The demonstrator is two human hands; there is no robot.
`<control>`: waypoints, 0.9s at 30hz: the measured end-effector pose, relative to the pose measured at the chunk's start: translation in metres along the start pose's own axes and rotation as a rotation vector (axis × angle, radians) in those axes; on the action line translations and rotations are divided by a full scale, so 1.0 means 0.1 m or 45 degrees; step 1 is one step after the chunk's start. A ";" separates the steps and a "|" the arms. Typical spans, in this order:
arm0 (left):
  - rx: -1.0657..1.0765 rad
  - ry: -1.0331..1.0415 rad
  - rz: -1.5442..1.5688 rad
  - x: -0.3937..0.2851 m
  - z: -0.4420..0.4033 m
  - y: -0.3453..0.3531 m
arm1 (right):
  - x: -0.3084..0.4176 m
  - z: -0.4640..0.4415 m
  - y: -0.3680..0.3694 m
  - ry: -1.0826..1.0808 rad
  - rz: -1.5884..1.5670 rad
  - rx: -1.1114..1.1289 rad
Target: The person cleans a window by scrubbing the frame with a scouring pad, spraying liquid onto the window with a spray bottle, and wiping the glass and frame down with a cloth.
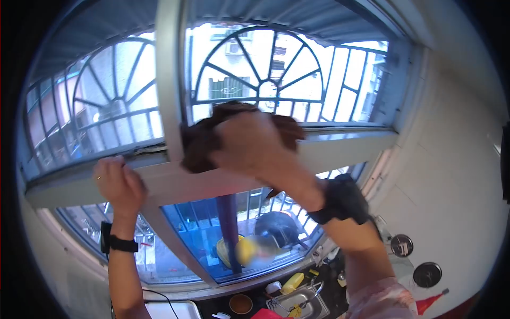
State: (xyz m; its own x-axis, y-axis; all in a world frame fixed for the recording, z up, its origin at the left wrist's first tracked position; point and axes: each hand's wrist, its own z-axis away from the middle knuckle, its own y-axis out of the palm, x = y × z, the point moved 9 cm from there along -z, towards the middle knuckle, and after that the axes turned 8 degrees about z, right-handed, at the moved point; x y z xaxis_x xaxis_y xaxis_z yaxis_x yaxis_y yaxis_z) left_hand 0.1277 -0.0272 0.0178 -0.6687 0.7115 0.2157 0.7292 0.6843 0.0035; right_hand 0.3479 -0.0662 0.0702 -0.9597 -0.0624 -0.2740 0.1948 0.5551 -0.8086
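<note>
My right hand [252, 141], smeared by motion, grips a crumpled dark brown cloth [199, 146]. The cloth lies against the middle rail of the window frame [345, 149], beside the upright post [171, 69]. Part of the cloth hangs below my fingers. To the left, my left hand [119, 183] is closed, its fingers curled over the edge of the same rail. A ring shows on one finger, and a black band sits on that wrist. A wider black band is around my right wrist.
Metal window bars [260, 98] stand outside the panes. Below are a sink [313, 305] with a faucet, a yellow bottle [292, 283], a round brown lid or dish [240, 304] and a white tray [172, 310]. Two dark round objects hang by the tiled wall [425, 186].
</note>
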 end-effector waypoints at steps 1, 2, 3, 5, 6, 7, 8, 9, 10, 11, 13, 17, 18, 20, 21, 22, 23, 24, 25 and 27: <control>0.010 -0.008 0.004 0.02 0.01 -0.01 | 0.07 0.04 -0.02 -0.048 0.007 -0.098; 0.024 0.012 -0.001 0.02 0.02 -0.02 | 0.13 0.11 -0.01 -0.102 0.008 -0.196; 0.036 0.032 -0.009 0.03 0.03 -0.02 | 0.12 0.18 -0.02 -0.161 0.011 -0.298; 0.053 0.048 -0.009 0.03 0.03 0.00 | -0.19 0.33 0.03 -0.102 0.122 -0.282; 0.067 0.043 -0.006 0.03 0.03 0.00 | -0.45 0.45 0.07 -0.020 0.173 -0.214; 0.082 0.031 -0.010 0.04 0.04 0.00 | -0.71 0.57 0.12 0.058 0.228 -0.143; 0.085 0.025 -0.004 0.04 0.04 0.01 | -1.10 0.77 0.17 0.186 0.287 -0.014; 0.089 0.017 -0.002 0.04 0.05 0.02 | -1.38 1.03 0.03 0.111 0.184 -0.290; 0.096 0.012 0.000 0.04 0.05 0.03 | -1.79 1.22 0.06 0.269 0.165 -0.243; 0.092 0.009 -0.007 0.04 0.05 0.03 | -2.21 1.42 0.08 0.427 0.150 -0.194; 0.079 0.004 -0.011 0.02 0.04 0.04 | -2.89 1.83 0.07 0.402 0.207 -0.440; 0.091 0.009 -0.052 0.00 0.05 0.04 | -4.51 2.55 0.23 1.043 -0.133 -0.521; 0.103 0.029 -0.075 -0.01 0.04 0.05 | -4.67 2.65 0.16 1.098 -0.328 -0.790; 0.114 0.061 -0.104 -0.03 0.03 0.04 | -4.63 2.88 0.05 1.409 -0.077 -1.175; 0.111 0.072 -0.106 -0.04 0.02 0.04 | -4.49 2.82 0.09 1.507 -0.030 -1.131; 0.105 0.077 -0.103 -0.05 0.02 0.05 | -4.32 2.79 0.15 1.601 0.028 -1.085; 0.106 0.054 -0.096 -0.04 0.04 0.06 | -3.95 2.65 0.09 1.461 0.009 -1.188; 0.103 0.036 -0.104 -0.02 0.05 0.06 | -3.65 2.53 0.13 1.337 -0.115 -1.261; 0.105 0.025 -0.102 -0.01 0.06 0.06 | -3.30 2.41 0.19 1.179 -0.156 -1.412; 0.099 0.024 -0.099 -0.01 0.04 0.08 | -2.50 2.08 0.26 0.969 -0.056 -1.400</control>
State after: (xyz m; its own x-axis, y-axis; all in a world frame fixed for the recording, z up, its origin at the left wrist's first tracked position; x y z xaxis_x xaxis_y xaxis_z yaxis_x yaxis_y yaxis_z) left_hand 0.1332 -0.0219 0.0138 -0.7194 0.6532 0.2362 0.6613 0.7481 -0.0546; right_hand 0.6345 -0.2086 0.0098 -0.9041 0.1774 0.3887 0.2427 0.9619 0.1256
